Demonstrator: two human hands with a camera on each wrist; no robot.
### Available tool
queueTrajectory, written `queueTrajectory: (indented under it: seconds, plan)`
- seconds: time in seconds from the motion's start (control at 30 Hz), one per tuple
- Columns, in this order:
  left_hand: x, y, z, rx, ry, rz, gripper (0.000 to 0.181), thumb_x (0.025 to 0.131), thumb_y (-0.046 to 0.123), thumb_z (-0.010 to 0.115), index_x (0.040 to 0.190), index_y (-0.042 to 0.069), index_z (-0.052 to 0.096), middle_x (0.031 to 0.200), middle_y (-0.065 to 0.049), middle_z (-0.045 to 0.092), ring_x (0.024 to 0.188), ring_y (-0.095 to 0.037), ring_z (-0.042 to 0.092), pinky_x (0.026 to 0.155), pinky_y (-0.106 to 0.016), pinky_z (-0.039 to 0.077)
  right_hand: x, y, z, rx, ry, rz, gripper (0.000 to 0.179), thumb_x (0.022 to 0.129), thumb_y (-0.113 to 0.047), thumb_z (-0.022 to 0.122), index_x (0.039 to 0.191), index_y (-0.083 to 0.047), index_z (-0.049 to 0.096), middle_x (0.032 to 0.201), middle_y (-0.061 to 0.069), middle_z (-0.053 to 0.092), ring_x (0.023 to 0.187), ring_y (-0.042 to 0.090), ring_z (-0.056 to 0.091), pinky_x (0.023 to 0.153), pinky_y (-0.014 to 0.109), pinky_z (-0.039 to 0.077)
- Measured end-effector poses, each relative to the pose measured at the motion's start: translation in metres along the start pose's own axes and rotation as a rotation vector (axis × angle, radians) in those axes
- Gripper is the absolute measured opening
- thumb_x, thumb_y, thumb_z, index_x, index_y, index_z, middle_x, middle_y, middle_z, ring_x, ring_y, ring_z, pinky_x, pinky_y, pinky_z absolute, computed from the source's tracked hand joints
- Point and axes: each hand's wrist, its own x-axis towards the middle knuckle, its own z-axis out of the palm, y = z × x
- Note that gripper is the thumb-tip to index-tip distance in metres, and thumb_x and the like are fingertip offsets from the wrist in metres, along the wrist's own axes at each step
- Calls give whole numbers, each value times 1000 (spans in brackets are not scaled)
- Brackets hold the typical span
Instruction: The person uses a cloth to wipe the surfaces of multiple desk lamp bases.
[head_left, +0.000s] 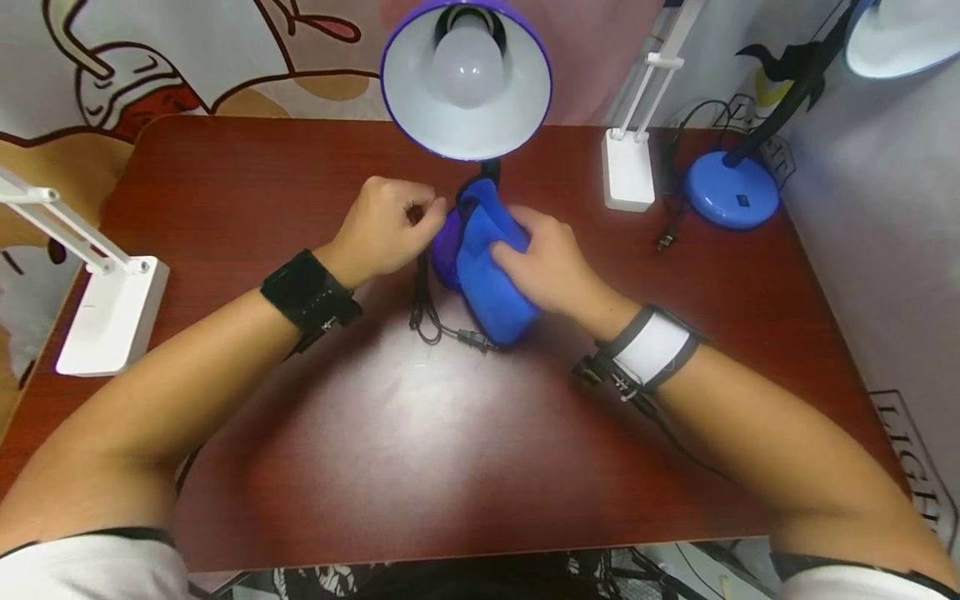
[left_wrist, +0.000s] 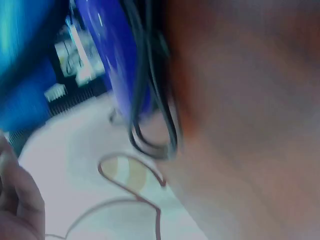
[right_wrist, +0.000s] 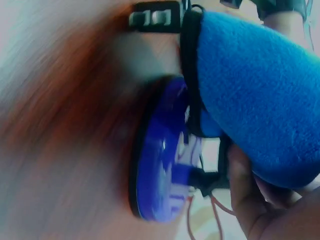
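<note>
At the far left, a white desk lamp (head_left: pixel 108 333) stands on a reddish-brown wooden table (head_left: pixel 360 500), in front of a wall (head_left: pixel 225 50) decorated with large cartoon outlines. A person's bare left forearm reaches in from the lower left, with a black band (head_left: pixel 303 292) around the wrist. The left hand (head_left: pixel 390 225) is bent into a loose fist, its thumb folded toward the curled fingers and nothing visible in its grasp; it sits just beside the middle lamp's base. Below this hand, a looped black cord (head_left: pixel 422 312) hangs close to that base and trails to a plug (head_left: pixel 476 338) near the cloth. At centre is the purple lamp (head_left: pixel 408 96), its shade tipped so that the white lining and the round bulb (head_left: pixel 468 71) face the viewer; its glossy base (head_left: pixel 447 250) is partly hidden by a fuzzy blue cloth (head_left: pixel 491 271) with dark edging. Whether cloth and base touch is hard to tell. The right hand (head_left: pixel 551 262) grips the cloth from the right, thumb across the top and fingers tucked behind it. A grey-and-white band (head_left: pixel 654 348) circles that wrist. Farther right, toward the back, stand a second white lamp (head_left: pixel 628 171) and, beside it, a lamp with a round blue base (head_left: pixel 732 190). Both wrist views are blurred.
</note>
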Motion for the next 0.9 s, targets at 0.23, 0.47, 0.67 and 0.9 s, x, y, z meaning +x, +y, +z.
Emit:
queueTrajectory:
  seconds: [0.23,0.47,0.67,0.9]
  plan:
    - [-4,17,2,-94,-181,-244,42,94,51,61,98,9,63,79,-2,63,68,-17,59,58,-32,47,10,-13,15,401,-110,119,57,100,-22,53,153,-8,36,142,12,53,119,25,58,101,39,45]
    - [7,30,-15,29,-319,-457,80,84,53,70,137,4,37,122,-13,51,107,-26,58,87,-44,52,12,-22,17,827,-216,145,60,101,-7,37,158,-6,18,155,19,35,134,32,46,106,40,41]
    - [25,13,-32,188,-122,-452,60,88,29,68,135,4,41,128,-15,54,114,-30,59,92,-49,50,15,4,12,201,-76,-47,41,95,-10,49,133,-2,61,130,12,63,116,26,59,97,38,47]
    - [16,-1,4,448,-253,-332,55,86,28,73,127,3,45,113,-19,53,93,-42,63,71,-58,53,5,34,14,-467,-212,-154,55,93,-31,57,138,0,56,148,22,44,135,37,40,113,44,30]
